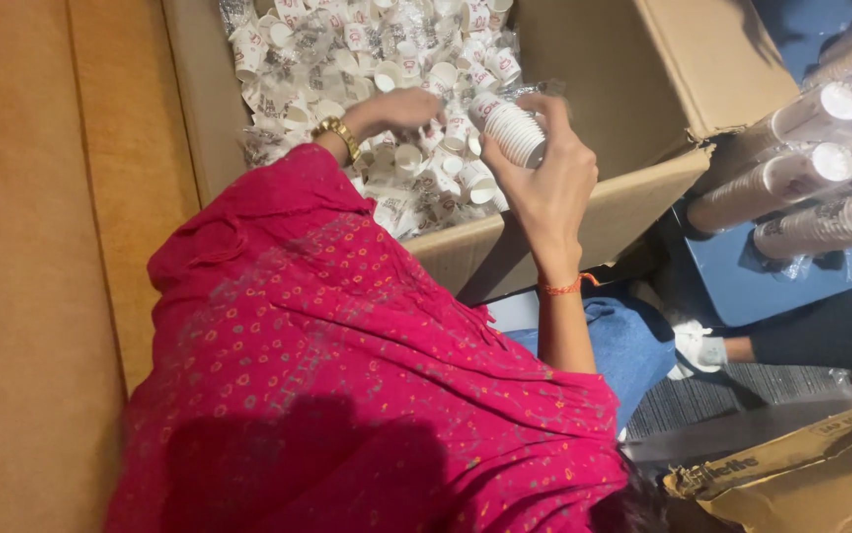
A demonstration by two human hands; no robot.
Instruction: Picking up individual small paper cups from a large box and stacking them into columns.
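right hand: grip closed round a short nested stack of paper cups, held just above the box, likely so more can be added.
left hand: down among the loose cups; blurred, can't tell whether it's closed on one.
cardboard box: open, holds loose white cups.
sleeved cup stacks: lying right of the box, wrapped in clear plastic.

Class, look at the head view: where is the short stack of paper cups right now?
The stack of paper cups is upper centre, gripped in the right hand over the cardboard box of loose cups.
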